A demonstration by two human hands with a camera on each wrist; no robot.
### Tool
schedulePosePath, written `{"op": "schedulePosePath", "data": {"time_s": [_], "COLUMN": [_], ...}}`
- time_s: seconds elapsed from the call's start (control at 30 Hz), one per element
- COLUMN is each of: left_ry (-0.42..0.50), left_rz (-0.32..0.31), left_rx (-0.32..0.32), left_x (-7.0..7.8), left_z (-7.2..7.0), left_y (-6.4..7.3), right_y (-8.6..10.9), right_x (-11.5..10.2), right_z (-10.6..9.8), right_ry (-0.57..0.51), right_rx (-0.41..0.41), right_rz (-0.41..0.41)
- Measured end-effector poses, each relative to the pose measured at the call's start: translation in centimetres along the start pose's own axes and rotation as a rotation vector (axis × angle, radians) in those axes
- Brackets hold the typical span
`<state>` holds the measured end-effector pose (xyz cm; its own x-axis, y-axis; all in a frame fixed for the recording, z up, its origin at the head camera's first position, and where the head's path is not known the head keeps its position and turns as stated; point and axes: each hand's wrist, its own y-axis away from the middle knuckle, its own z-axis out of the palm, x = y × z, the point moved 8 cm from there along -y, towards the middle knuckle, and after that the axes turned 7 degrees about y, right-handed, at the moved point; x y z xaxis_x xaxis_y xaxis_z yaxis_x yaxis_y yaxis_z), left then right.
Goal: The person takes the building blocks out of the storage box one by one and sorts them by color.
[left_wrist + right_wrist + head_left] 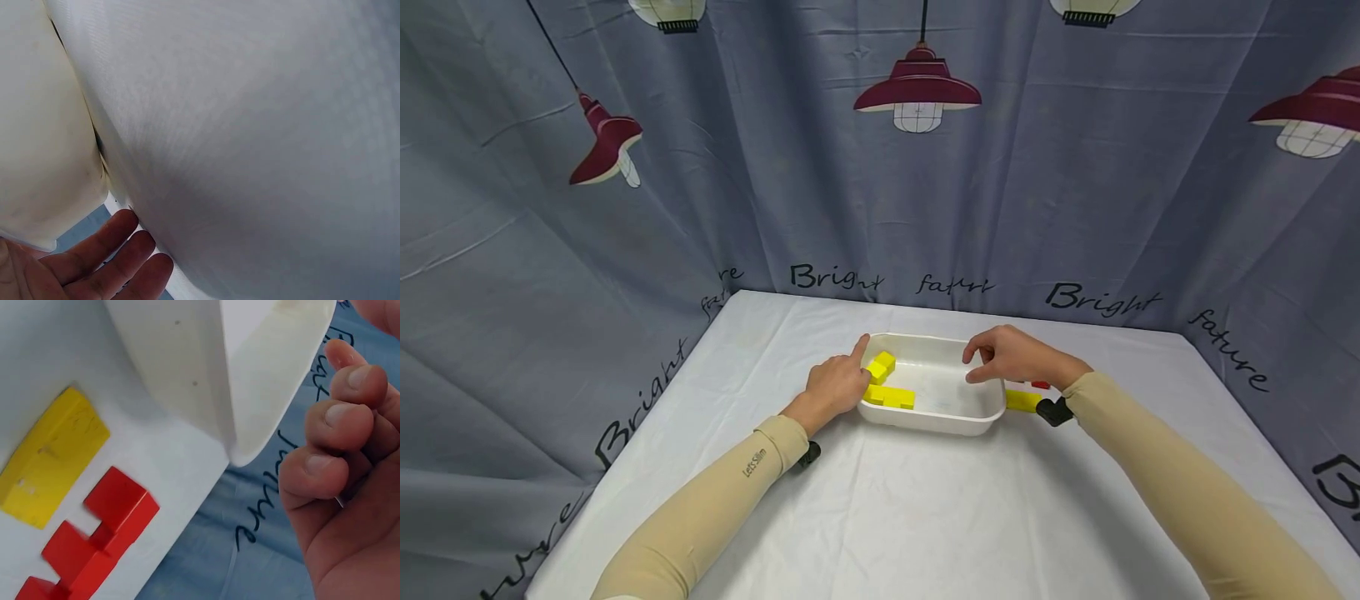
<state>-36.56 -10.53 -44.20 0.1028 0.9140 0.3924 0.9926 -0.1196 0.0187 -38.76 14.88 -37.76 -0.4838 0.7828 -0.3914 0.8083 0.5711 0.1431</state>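
A white rectangular tray [936, 423] stands on the table with yellow blocks inside at its left end. One yellow block [882, 367] lies near the back left; a notched yellow block [891, 397] lies along the front wall. My left hand [837, 385] rests at the tray's left wall, index finger stretched along the rim. Three fingers [119, 250] of it extend outside the wall; its thumb is hard to make out. Over the tray's right end hovers my right hand [1017, 358]. Its thumb and index finger are apart, other fingers [337, 425] loosely curled, with nothing visible between them.
Right of the tray, a yellow block [56, 456] and a notched red block [94, 544] lie on the white tablecloth [925, 517]. A grey curtain [820, 183] printed with lamps and lettering hangs behind the table and along both sides.
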Motion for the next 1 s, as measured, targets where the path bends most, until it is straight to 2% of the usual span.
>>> {"op": "schedulePosePath", "data": {"time_s": [0.3,0.7,1.0], "left_ry": [-0.007,-0.002,-0.013], "left_rz": [-0.005,-0.012,-0.013], "left_rx": [0.001,0.001,0.001], "left_x": [-0.1,-0.1,0.0], "left_z": [0.0,0.1,0.0], "left_y": [0.1,0.0,0.0], "right_y": [-2.4,-4.7,-6.2], "right_x": [-1.2,-2.3,-3.4], "right_z": [1.3,3.2,4.4], "right_ry": [0.013,0.055,0.044], "right_rx": [-0.083,-0.187,-0.224], "right_rz": [-0.035,-0.036,-0.077]}}
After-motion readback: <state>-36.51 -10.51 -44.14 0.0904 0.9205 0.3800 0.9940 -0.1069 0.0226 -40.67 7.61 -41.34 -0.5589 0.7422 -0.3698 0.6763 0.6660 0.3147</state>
